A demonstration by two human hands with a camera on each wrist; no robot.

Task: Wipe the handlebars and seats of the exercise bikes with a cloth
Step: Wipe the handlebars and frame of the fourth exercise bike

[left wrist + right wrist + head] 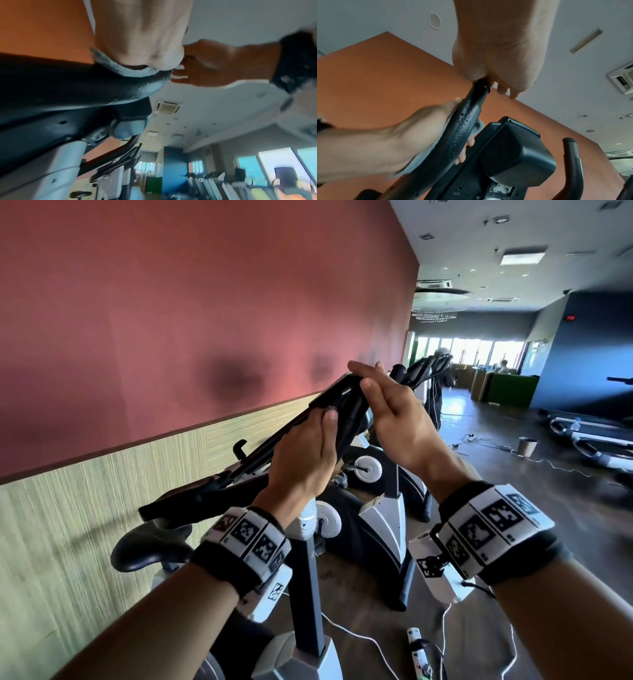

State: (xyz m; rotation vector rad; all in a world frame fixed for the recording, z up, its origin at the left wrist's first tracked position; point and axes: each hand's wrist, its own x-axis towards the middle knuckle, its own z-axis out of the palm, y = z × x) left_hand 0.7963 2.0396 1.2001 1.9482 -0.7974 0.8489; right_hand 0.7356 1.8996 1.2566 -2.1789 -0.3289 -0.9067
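Both wrists, strapped with marker bands, fill the near edge of the head view, and beyond them my left hand point(301, 453) presses a light grey cloth point(423, 158) against the black handlebar point(464, 121) of the nearest exercise bike, fingers wrapped round bar and cloth together. My right hand point(394, 412) rests with straight, relaxed fingers on the bar's far tip, steadying it without clenching. That cloth is soft and light, and I judge it will bunch or slide unless I keep it folded flat under the palm. Beads of water stand on the bar, so I expect it to be slippery; it is stiff and fixed to the frame, so I can lean on it and hold it at the end cap. Behind the bar sits the console housing point(513, 155), hard plastic. One cloth is all I can see. Of bikes I count at least three in the row along the red wall, going away to the far right; the near one shows one seat point(150, 546), low on the left and not touched. Farther seats are hidden.
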